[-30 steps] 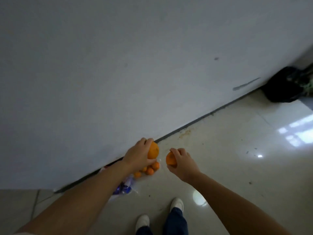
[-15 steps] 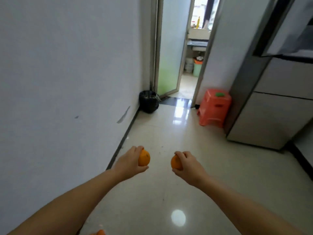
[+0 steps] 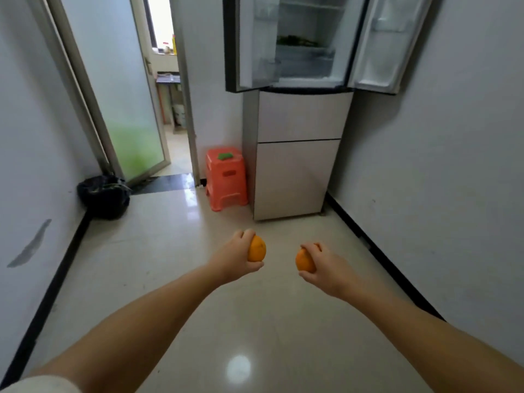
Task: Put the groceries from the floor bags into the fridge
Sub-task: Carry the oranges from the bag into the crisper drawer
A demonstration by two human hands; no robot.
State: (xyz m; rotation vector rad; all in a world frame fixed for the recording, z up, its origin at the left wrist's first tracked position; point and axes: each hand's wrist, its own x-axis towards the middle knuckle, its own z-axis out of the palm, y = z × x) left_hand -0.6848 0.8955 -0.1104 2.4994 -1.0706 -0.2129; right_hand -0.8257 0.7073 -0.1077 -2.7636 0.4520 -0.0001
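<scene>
left hand grips one orange; right hand grips second orange. both held out above floor, apart. fridge ahead, upper doors open. red stool beside it.

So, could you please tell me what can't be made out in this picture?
Head view only:
- Fridge top: cut off by the upper edge.
- Greens on its shelf: too blurred to identify.
- Floor bags: out of frame.
- Oranges: partly covered by left hand and right hand.
</scene>
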